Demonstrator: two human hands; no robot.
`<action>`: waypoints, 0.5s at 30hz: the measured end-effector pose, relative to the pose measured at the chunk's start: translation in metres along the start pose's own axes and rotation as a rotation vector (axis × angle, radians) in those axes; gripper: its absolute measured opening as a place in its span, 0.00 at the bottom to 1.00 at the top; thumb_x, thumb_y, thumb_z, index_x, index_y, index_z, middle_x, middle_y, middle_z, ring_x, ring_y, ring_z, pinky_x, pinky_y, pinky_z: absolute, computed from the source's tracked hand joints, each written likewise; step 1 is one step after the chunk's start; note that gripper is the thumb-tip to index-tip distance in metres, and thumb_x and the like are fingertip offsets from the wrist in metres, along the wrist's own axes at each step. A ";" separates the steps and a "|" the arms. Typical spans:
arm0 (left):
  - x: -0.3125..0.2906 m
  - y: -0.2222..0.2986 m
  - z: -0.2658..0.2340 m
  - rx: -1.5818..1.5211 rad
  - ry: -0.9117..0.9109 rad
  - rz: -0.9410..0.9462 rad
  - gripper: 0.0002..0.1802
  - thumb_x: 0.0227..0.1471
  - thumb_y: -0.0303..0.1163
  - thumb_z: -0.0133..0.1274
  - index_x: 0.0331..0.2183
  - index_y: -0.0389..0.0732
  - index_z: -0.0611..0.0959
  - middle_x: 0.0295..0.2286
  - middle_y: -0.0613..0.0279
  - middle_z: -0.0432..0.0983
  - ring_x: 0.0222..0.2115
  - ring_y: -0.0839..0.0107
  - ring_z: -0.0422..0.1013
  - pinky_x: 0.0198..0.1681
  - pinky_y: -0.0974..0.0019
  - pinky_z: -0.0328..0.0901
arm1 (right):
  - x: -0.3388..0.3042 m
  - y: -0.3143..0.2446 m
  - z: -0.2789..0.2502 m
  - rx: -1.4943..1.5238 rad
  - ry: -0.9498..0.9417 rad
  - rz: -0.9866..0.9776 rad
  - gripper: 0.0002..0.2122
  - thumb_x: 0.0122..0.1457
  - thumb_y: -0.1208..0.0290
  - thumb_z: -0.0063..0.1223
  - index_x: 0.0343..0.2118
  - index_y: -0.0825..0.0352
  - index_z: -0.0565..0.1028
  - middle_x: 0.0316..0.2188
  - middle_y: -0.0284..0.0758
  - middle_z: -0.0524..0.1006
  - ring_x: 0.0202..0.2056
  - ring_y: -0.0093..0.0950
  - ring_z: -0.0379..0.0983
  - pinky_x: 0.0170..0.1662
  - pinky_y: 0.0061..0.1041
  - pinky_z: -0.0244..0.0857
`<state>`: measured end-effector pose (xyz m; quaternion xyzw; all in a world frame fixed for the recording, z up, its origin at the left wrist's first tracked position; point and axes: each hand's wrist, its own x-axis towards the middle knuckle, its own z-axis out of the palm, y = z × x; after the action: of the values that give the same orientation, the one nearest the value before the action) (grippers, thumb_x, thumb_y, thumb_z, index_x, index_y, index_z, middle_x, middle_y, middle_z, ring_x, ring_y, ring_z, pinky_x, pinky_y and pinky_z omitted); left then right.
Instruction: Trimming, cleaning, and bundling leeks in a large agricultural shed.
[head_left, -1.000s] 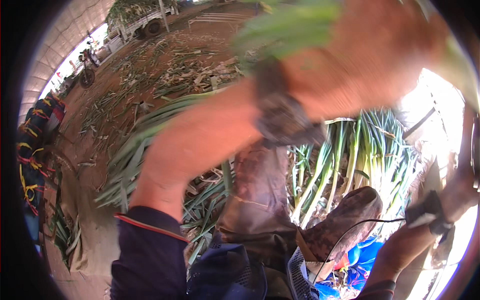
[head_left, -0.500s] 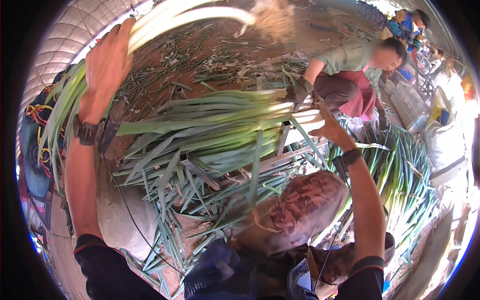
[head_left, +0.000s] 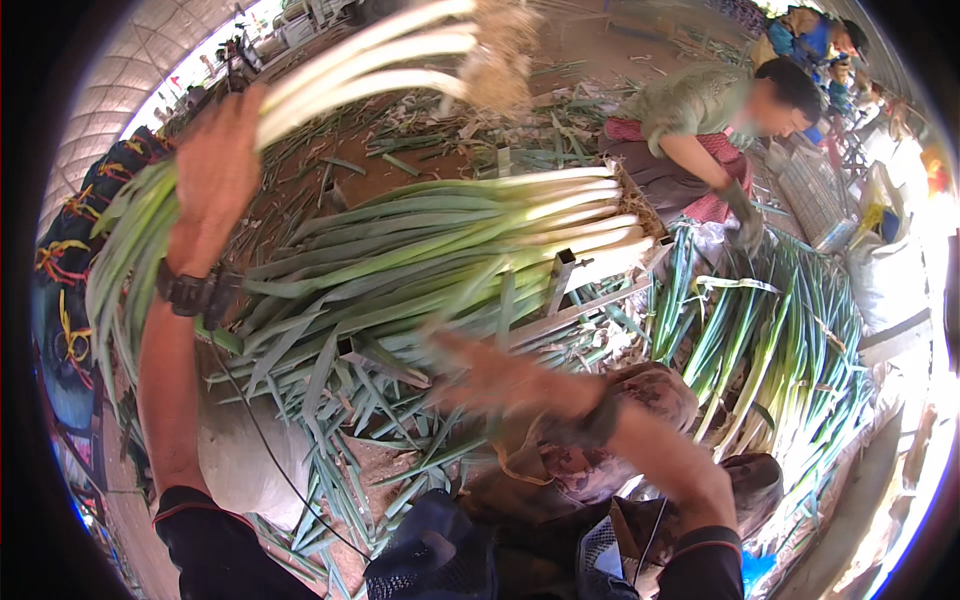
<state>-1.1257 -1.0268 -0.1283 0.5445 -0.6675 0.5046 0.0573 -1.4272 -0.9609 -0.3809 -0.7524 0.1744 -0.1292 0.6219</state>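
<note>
My left hand [head_left: 215,180] is raised at the upper left, closed around a bunch of long green onions [head_left: 370,75]. Their white stems and blurred, hairy roots point right, and the green leaves hang down behind my wrist. In front of me, a thick pile of green onions [head_left: 430,240] lies in a metal rack [head_left: 580,310], white ends to the right. My right hand [head_left: 500,375] is over the near side of the pile, smeared by motion. Its fingers look stretched out to the left, and I see nothing held in them.
A co-worker [head_left: 690,120] crouches at the right, a gloved hand [head_left: 745,220] at another heap of green onions [head_left: 780,330]. Cut leaves [head_left: 370,400] litter the ground below the rack. White sacks [head_left: 890,285] stand at far right, and dark bundles with coloured ties [head_left: 75,260] at far left.
My right hand has left the white ends of the pile and swung left and nearer to me. The held bunch has shifted slightly left. The co-worker's hand has moved from the pile to the right heap.
</note>
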 end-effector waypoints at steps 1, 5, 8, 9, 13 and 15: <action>0.005 0.021 0.002 -0.057 -0.063 -0.006 0.27 0.42 0.18 0.51 0.47 0.41 0.70 0.37 0.53 0.73 0.37 0.54 0.73 0.37 0.56 0.72 | 0.006 -0.062 0.028 -0.220 -0.122 -0.110 0.39 0.59 0.61 0.53 0.65 0.70 0.42 0.66 0.52 0.41 0.66 0.44 0.42 0.67 0.39 0.39; 0.035 0.118 0.009 -0.339 -0.195 0.071 0.26 0.42 0.18 0.52 0.46 0.40 0.69 0.36 0.50 0.73 0.34 0.52 0.73 0.34 0.54 0.71 | -0.008 -0.088 0.060 -0.254 -0.126 -0.287 0.40 0.58 0.61 0.53 0.65 0.72 0.43 0.66 0.52 0.42 0.65 0.49 0.46 0.66 0.39 0.45; 0.054 0.176 0.022 -0.419 -0.320 0.113 0.24 0.40 0.17 0.53 0.43 0.38 0.69 0.33 0.49 0.73 0.31 0.51 0.73 0.32 0.53 0.70 | -0.051 -0.078 0.011 -0.295 0.017 -0.247 0.34 0.56 0.61 0.55 0.62 0.71 0.55 0.61 0.51 0.57 0.61 0.46 0.55 0.63 0.37 0.54; 0.060 0.192 0.026 -0.439 -0.275 0.120 0.23 0.40 0.17 0.53 0.42 0.37 0.69 0.32 0.48 0.73 0.31 0.52 0.73 0.32 0.53 0.70 | -0.072 -0.067 -0.009 -0.342 0.136 -0.248 0.32 0.57 0.61 0.54 0.62 0.69 0.57 0.59 0.49 0.62 0.60 0.45 0.59 0.62 0.36 0.56; 0.074 0.261 0.041 -0.478 -0.206 0.116 0.22 0.41 0.20 0.53 0.42 0.34 0.70 0.30 0.48 0.72 0.28 0.54 0.72 0.30 0.53 0.68 | -0.165 -0.026 -0.087 0.121 0.686 -0.091 0.24 0.57 0.77 0.55 0.57 0.70 0.64 0.52 0.41 0.73 0.50 0.30 0.72 0.53 0.30 0.68; 0.049 0.304 0.070 -0.556 -0.251 0.216 0.25 0.41 0.23 0.55 0.45 0.33 0.69 0.30 0.47 0.72 0.27 0.53 0.71 0.30 0.53 0.67 | -0.189 -0.005 -0.122 0.315 0.873 0.164 0.23 0.57 0.77 0.55 0.56 0.71 0.66 0.50 0.40 0.74 0.50 0.29 0.72 0.52 0.28 0.67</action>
<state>-1.3508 -1.1427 -0.3175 0.4921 -0.8355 0.2349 0.0672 -1.6484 -0.9890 -0.3479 -0.5081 0.4569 -0.4088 0.6050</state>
